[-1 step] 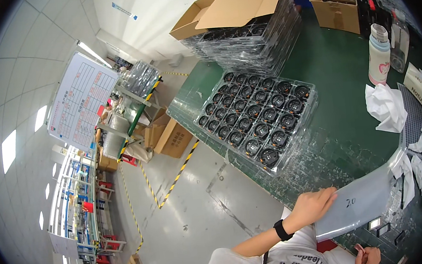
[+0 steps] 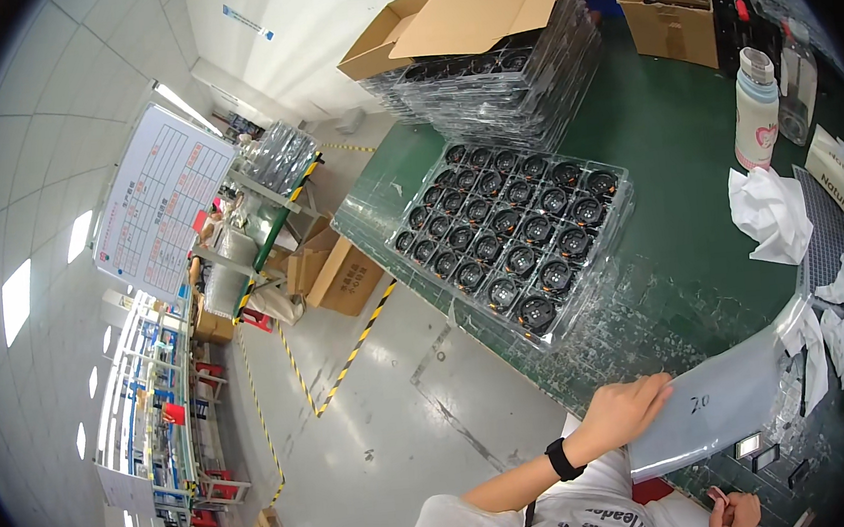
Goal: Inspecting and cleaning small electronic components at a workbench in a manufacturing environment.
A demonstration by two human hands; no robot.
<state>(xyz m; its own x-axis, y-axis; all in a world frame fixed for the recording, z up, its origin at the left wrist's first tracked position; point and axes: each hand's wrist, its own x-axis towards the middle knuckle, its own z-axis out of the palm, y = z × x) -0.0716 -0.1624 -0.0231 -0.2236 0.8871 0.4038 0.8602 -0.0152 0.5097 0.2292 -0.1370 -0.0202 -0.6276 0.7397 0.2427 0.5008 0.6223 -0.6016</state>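
So the left hand (image 2: 621,417) has its fingertips right on the near-left edge of this bluish see-through plastic sheet (image 2: 680,434). Fingers are curled over and bunched together, but honestly I can't tell if that grip is clamped on the sheet or just resting against it; the thumb side doesn't show well enough.

The sheet runs off to the person's right from there, long axis slanting up and away along the near part of the desk (image 2: 680,286), far end close to some crumpled white tissues (image 2: 806,350). So nearly all of it sits on the right of that grip.

The right hand (image 2: 737,515) is down below the sheet, clear of it, fingers curled in. Can't make out whether it's pinching anything. The left is definitely the nearer one, since it's the one touching.

Further out, just past the left hand and up the desk, there's a clear tray (image 2: 595,293) full of round black parts (image 2: 538,313), with a tall stack of similar trays (image 2: 499,116) behind it.
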